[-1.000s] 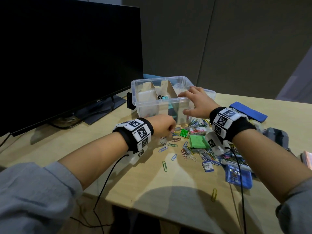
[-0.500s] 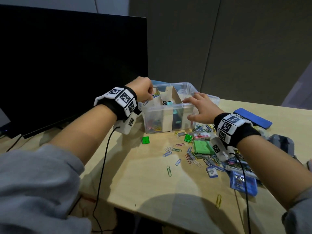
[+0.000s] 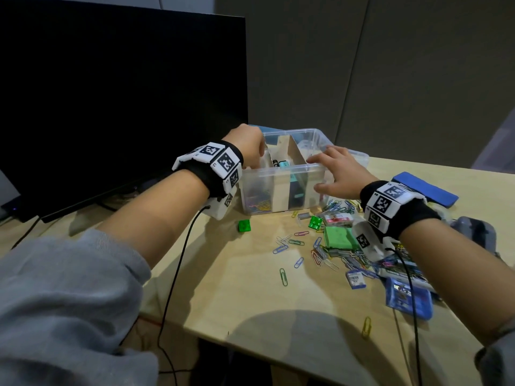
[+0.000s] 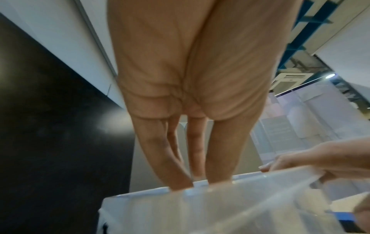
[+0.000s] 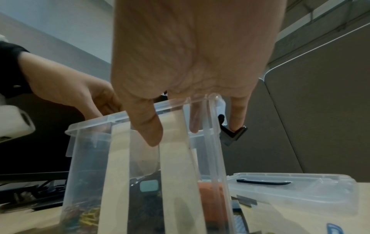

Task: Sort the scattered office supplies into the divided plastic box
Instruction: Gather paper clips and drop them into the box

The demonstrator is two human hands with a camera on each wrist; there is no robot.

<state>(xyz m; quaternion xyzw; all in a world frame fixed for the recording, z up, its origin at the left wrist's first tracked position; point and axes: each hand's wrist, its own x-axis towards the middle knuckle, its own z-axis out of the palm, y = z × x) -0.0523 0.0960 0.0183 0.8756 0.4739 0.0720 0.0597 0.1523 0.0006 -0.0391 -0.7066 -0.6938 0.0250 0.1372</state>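
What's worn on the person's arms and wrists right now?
Grey sleeves are pushed up both forearms. Each wrist has a black band carrying white blocks printed with black square markers and a white camera unit beneath. A thin black cable trails from each. The hands are bare.

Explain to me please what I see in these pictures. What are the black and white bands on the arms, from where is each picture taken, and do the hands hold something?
There is no machine here: a person sorts office supplies with bare hands. The checkered bands are worn at the wrists, where small cameras sit. The big picture comes from a camera on the head, looking down at the table. The other two come from the wrist cameras, looking along each hand.

The left hand reaches into the left end of the clear box; its fingers hang straight down and I see nothing held. The right hand rests on the right end of the box, thumb on the front wall, steadying it. Cardboard dividers split the box.

Still on the table: coloured paper clips, two green cubes, a green pad. A dark monitor stands behind.
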